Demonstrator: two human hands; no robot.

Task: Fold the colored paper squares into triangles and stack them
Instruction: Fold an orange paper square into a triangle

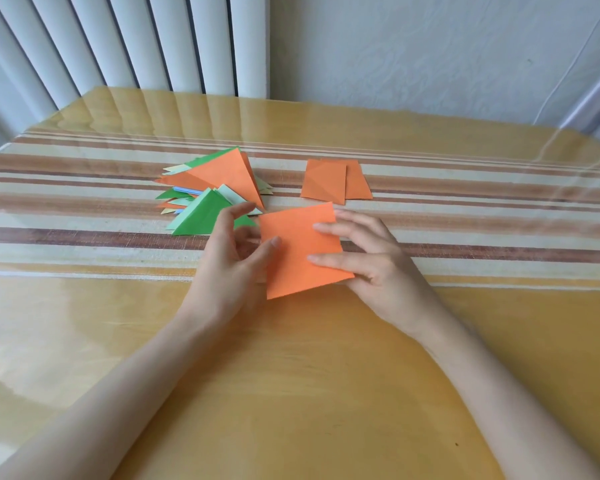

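An unfolded orange paper square (297, 258) is held a little above the table between both hands. My left hand (231, 261) pinches its left edge, thumb on top. My right hand (364, 258) holds its right side, two fingers lying across the top and the rest underneath. Behind my left hand lies a loose pile of folded triangles (219, 188) in orange, green, pale green and blue, with a large orange triangle on top. To the right of that pile lie two overlapping flat orange squares (333, 181).
The table (291, 375) is glossy yellow wood under a clear cover, with a striped beige and brown runner (84, 216) across its middle. White vertical blinds (136, 43) and a pale wall (430, 46) stand behind the far edge.
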